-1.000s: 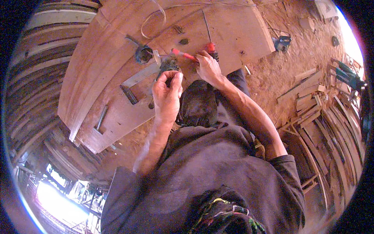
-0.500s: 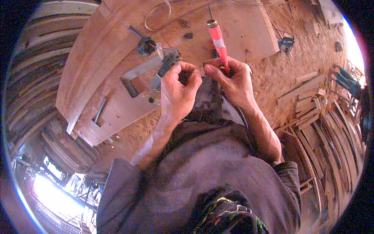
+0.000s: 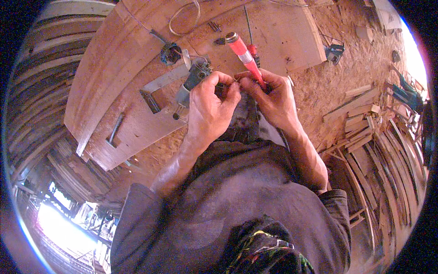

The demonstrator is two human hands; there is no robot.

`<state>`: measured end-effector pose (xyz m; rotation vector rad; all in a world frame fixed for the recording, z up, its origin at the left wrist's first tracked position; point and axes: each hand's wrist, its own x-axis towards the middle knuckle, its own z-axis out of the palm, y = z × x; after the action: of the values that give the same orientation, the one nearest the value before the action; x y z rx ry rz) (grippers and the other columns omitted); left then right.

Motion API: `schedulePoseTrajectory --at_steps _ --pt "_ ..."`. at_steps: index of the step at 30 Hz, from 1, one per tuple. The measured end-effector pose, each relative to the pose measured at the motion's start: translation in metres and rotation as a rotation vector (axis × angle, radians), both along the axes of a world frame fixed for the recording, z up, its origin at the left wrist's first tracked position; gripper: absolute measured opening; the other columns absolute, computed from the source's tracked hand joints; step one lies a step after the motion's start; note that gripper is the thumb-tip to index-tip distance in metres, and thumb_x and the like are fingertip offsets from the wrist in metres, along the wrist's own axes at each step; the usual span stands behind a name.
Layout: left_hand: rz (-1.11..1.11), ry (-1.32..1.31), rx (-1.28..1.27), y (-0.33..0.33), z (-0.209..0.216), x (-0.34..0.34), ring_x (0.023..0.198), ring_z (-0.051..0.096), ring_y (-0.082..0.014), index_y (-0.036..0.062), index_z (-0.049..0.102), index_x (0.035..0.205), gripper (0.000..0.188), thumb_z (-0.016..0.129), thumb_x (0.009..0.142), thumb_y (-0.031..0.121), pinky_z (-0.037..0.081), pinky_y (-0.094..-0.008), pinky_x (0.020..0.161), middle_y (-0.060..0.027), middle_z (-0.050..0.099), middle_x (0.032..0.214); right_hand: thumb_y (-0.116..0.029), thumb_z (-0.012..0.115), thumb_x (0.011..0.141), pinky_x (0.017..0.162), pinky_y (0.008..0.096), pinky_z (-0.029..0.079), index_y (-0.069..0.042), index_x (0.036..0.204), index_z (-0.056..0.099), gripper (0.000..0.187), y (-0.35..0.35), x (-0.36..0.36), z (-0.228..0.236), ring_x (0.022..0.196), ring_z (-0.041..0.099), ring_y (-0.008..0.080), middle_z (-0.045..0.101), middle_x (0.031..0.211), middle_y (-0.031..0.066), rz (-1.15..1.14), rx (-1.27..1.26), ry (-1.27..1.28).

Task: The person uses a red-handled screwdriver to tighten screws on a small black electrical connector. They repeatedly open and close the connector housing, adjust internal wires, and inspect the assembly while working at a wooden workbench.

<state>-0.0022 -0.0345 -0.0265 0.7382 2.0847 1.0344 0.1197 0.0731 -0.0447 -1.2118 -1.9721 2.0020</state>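
Observation:
My left hand (image 3: 214, 98) is closed in a pinch, thumb against forefinger, meeting the fingertips of my right hand (image 3: 273, 93) in front of my chest. Whatever is between the fingertips is too small to make out. In the curled fingers of my right hand stands a red screwdriver-like handle (image 3: 245, 57) with a pale band and a metal collar, tilted up and to the left. Behind it, a long-shafted screwdriver (image 3: 252, 49) with a red and black handle lies on the wooden board. A grey power tool (image 3: 194, 77) rests just beyond my left hand.
The large curved wooden board (image 3: 132, 86) carries a hammer (image 3: 116, 130), a dark blue corded tool (image 3: 171, 53), a flat metal strip (image 3: 166, 80) and a looped cable (image 3: 185, 18). Another power tool (image 3: 335, 52) sits right of the board. Wood offcuts (image 3: 360, 121) are stacked at the right.
The red handle has tipped further left and its top is lower, uncovering the screwdriver behind it. My hands have stayed pinched together, shifting slightly.

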Motion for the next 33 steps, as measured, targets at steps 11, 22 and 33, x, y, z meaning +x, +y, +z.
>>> schedulePoseTrajectory --at_steps 11,22,33 --pt "0.017 -0.121 -0.034 -0.003 0.002 -0.004 0.066 0.063 -0.0205 -0.0001 0.062 0.086 0.019 0.07 0.085 0.017 0.05 -0.0359 0.063 -0.0127 0.065 0.07 -0.015 0.065 0.093 0.078 0.027 0.051 0.002 0.1 0.067 0.019 -0.004 -0.001 0.007 0.083 0.064 0.0106 0.071 0.089 0.0057 -0.149 -0.13 0.028" --pt "0.015 -0.217 -0.057 -0.002 0.003 -0.007 0.066 0.062 -0.0153 -0.0005 0.064 0.086 0.02 0.067 0.087 0.019 0.049 -0.0335 0.063 -0.011 0.065 0.07 -0.011 0.074 0.086 0.075 0.0266 0.053 0.002 0.101 0.066 0.022 -0.004 0.003 0.008 0.08 0.067 0.0116 0.072 0.087 0.007 -0.212 -0.164 0.076" --pt "-0.007 -0.156 -0.042 -0.001 0.001 -0.003 0.067 0.066 -0.0224 -0.0006 0.063 0.087 0.018 0.067 0.087 0.017 0.051 -0.0363 0.064 -0.0143 0.065 0.072 -0.015 0.075 0.083 0.077 0.0276 0.052 -0.001 0.098 0.073 0.021 -0.002 0.004 0.008 0.082 0.067 0.0107 0.074 0.088 0.0073 -0.127 -0.042 -0.027"
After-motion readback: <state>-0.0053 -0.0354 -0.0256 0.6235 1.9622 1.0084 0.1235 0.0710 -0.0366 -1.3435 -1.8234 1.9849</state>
